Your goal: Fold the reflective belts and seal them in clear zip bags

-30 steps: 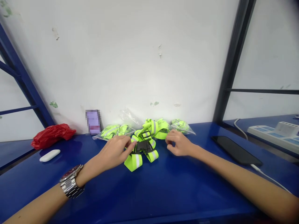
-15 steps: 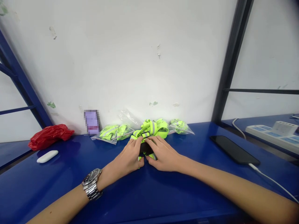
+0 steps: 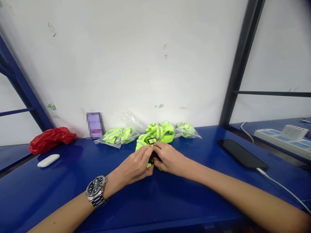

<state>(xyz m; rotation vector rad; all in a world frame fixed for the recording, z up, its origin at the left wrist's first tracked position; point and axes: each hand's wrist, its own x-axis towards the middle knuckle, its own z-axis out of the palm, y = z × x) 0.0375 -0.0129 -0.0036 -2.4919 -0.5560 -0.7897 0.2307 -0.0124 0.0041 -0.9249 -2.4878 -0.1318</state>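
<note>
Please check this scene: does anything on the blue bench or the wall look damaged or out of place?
The yellow-green reflective strap lies bunched and twisted under the left hand and right hand, unlike the bagged straps beside it. The white wall also looks worn, with chipped spots and green marks.

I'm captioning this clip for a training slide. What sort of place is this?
Probably a small packing or assembly workstation, though I can't be sure. There are hi-vis straps next to more of them in clear bags, all on a blue bench, with a power strip close by.
</note>
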